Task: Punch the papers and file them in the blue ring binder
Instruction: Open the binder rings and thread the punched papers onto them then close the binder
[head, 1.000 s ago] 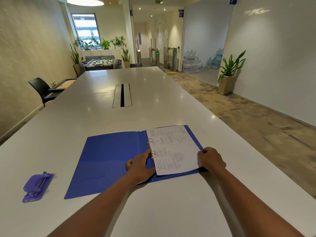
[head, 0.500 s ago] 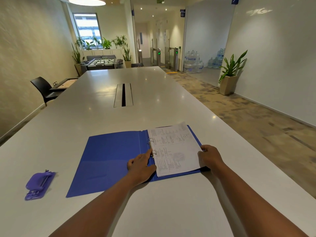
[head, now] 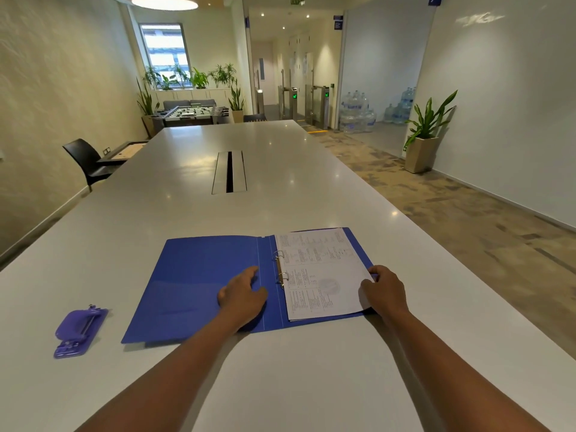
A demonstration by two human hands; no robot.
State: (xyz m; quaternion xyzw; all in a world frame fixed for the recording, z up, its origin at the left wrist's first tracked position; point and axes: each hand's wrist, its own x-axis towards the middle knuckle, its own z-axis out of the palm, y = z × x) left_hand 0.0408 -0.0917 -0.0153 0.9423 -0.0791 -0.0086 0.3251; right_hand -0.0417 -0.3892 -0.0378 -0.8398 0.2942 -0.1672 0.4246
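The blue ring binder (head: pixel 199 288) is lying open and flat on the near part of the desk (head: pixel 311 188), its long axis running left to right, with the papers (head: pixel 321 272) sitting on the rings (head: pixel 280 269) over its right half. The left hand (head: pixel 243 294), which was at the rings a second ago, is now resting palm-down on the left cover, fingers loosely spread and holding nothing. The right hand (head: pixel 385 291) is curling over the papers' right edge, seemingly pinching it, while a purple hole punch (head: pixel 79 332) is lying well apart to the left.

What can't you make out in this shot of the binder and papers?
- Print on the papers: too small to read, head view.
- Right hand grip on the page edge: fingertips hidden by the hand itself.
- Rings: open or shut, too small to tell.
- Sheet count: the top page covers the rest.
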